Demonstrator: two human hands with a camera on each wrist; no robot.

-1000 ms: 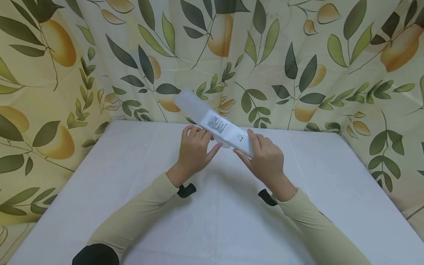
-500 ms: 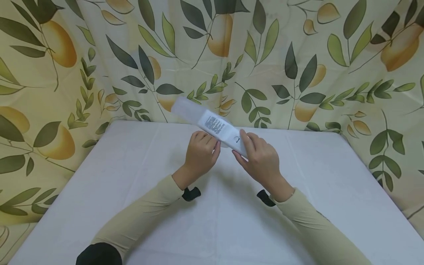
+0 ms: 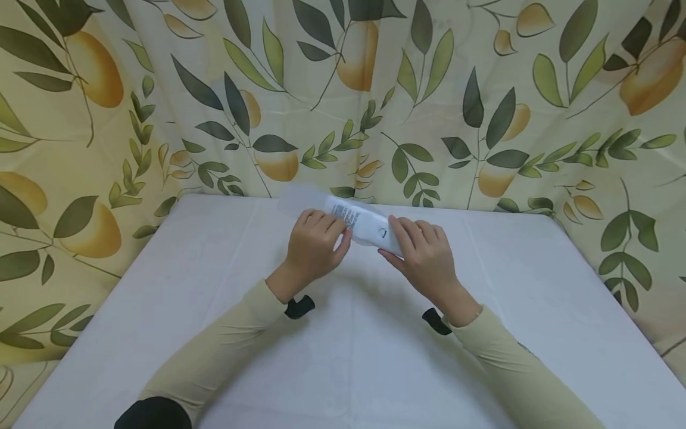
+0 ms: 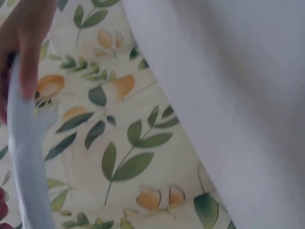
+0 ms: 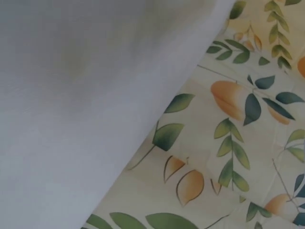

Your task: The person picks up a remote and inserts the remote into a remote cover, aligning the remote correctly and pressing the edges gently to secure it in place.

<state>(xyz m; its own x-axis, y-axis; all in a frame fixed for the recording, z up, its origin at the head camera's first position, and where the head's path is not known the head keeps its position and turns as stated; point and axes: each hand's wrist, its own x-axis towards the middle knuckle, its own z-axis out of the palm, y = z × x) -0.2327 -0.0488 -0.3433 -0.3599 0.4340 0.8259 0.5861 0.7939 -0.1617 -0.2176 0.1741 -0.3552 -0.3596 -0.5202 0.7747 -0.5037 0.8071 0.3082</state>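
A long white package (image 3: 370,226) in a clear plastic wrapper is held aloft above the table, tilted with its right end lower. Printed text and a code show on its face, and a loose translucent flap (image 3: 302,199) extends at the left. My right hand (image 3: 426,253) grips the right end, thumb below and fingers on top. My left hand (image 3: 316,244) curls at the printed part, its thumb against the lower edge; its fingertips are partly hidden. In the left wrist view, the package (image 4: 28,157) hangs from the right hand (image 4: 26,43), with left fingertips (image 4: 2,210) beside it.
A white-covered table (image 3: 354,345) lies under both hands. A curtain (image 3: 418,119) with leaves and orange fruit stands behind its far edge. Dark straps (image 3: 300,307) sit at the wrists. The right wrist view shows only tablecloth (image 5: 71,143) and curtain (image 5: 238,157).
The package's left end has come down and its face has tilted away. My left hand moved right, then back left, its thumb closing in. The right hand has barely shifted.
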